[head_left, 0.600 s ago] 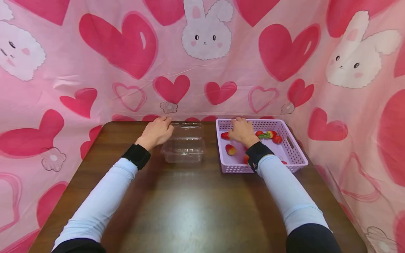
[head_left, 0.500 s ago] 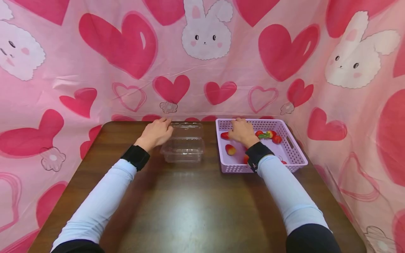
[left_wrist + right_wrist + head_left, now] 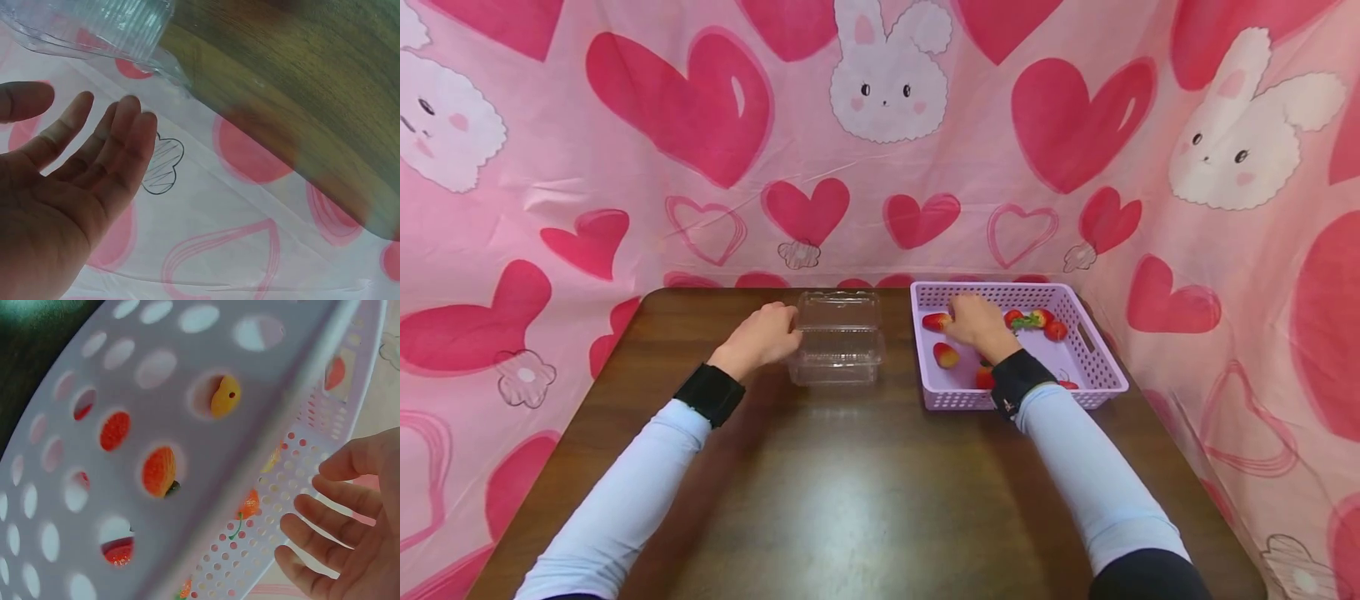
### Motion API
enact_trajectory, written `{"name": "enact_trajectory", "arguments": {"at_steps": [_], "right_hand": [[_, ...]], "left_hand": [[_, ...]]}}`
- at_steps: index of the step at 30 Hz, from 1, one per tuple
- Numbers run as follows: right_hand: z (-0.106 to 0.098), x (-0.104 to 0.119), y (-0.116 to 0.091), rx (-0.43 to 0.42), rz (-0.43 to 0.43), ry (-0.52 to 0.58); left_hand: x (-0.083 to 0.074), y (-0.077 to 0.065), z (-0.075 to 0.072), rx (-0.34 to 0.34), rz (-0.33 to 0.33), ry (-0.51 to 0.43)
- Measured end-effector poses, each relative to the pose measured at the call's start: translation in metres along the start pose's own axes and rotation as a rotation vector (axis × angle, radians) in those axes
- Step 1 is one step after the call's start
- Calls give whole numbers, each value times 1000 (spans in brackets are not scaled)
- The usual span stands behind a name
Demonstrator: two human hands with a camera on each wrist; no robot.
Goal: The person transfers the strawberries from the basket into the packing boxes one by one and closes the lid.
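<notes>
In the head view my left hand [image 3: 762, 335] is at the left side of a clear plastic clamshell box [image 3: 837, 367], whose lid [image 3: 838, 310] stands open at the back. The left wrist view shows this hand with loosely bent fingers [image 3: 128, 134] and nothing in them, below the box's ribbed edge [image 3: 125, 25]. My right hand [image 3: 979, 321] reaches into a lilac plastic basket [image 3: 1097, 379]. Its fingertips are close to a red strawberry [image 3: 935, 322]. Relaxed, spread fingers [image 3: 331, 531] show in the right wrist view, holding nothing.
More fruit lies in the basket: a red-and-yellow piece [image 3: 946, 355], a strawberry with green leaves [image 3: 1041, 318] and a round red fruit [image 3: 1056, 331]. Everything stands on a brown wooden table [image 3: 850, 483]. A pink heart-patterned cloth [image 3: 865, 167] hangs close behind the table's far edge.
My left hand has come down and slightly left from beside the raised lid. My right hand has shifted slightly nearer to me within the basket. The box and basket stay put.
</notes>
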State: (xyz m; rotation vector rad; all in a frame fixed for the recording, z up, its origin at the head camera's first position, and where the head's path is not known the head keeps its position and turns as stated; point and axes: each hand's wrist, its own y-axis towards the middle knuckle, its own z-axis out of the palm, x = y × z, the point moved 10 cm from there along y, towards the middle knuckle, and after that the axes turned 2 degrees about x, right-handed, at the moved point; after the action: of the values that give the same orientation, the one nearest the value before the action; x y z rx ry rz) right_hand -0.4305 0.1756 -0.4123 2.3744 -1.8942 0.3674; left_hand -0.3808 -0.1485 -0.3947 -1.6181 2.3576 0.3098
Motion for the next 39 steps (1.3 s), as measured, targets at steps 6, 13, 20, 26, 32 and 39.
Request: {"name": "enact_trajectory", "arguments": {"at_steps": [6,13,20,26,32,39], "right_hand": [[6,1,-11,43,4,23],[14,-6,-19,89,26,52],[23,-5,-31,96,25,106],[31,-3,-42,87,32,106],[37,-1,-43,80,11,90],[44,-6,-43,84,48,83]], "left_hand": [[0,-11,3,12,5,-71],[9,-18,3,12,-29,-148],[16,-29,10,-9,-86,-210],[16,-36,18,-49,-73,-200],[15,-42,24,-58,-66,-215],[14,-46,36,-43,-67,-234]]}}
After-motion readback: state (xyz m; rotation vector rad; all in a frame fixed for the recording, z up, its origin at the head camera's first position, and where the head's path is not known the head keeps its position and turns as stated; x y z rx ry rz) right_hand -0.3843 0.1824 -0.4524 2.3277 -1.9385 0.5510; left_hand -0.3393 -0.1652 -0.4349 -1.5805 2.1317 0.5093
